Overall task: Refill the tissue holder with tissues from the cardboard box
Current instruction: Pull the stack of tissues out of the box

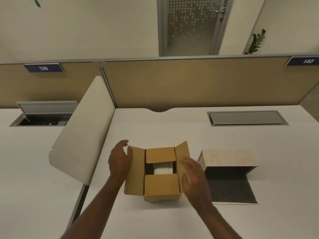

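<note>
A brown cardboard box [161, 187] stands on the white desk in front of me, its four flaps partly open. White tissues [163, 169] show through the gap between the flaps. My left hand [120, 160] is open beside the left flap, fingers spread, close to its edge. My right hand [194, 176] is open and blurred over the right flap. To the right of the box lies the tissue holder [227, 159], a light wood-grain case lying open with its dark lined lid [231, 190] flat on the desk toward me.
A curved white divider panel [82, 135] rises left of the box. A tan partition wall [189, 83] backs the desk. A closed cable hatch [245, 118] sits at the back right, an open cable hatch [43, 114] at the back left.
</note>
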The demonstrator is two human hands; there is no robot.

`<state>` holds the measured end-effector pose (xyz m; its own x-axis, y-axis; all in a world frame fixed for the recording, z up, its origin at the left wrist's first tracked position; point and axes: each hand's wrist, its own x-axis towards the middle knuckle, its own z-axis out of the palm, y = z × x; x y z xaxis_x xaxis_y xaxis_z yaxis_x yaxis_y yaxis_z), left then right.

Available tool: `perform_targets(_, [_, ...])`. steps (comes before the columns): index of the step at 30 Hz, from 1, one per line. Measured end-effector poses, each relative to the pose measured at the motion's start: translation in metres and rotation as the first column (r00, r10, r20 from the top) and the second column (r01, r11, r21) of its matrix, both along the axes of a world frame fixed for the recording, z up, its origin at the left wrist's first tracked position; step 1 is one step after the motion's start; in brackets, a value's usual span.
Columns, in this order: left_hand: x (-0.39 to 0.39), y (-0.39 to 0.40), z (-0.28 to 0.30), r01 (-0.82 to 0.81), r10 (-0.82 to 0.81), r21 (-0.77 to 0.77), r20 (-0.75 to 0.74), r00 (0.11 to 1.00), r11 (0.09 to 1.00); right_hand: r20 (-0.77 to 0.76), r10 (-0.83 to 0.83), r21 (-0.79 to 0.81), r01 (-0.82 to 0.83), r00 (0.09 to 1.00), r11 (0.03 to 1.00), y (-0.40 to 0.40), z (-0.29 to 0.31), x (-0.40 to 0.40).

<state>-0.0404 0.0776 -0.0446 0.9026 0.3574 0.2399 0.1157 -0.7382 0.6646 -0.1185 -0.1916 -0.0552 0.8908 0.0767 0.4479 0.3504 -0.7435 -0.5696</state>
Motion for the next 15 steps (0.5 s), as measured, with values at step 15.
perform_targets(15, [0.058, -0.059, -0.006, 0.726, -0.438, 0.445, -0.59, 0.678, 0.525, -0.291, 0.041, -0.282, -0.127, 0.956, 0.951, 0.038, 0.004, 0.0])
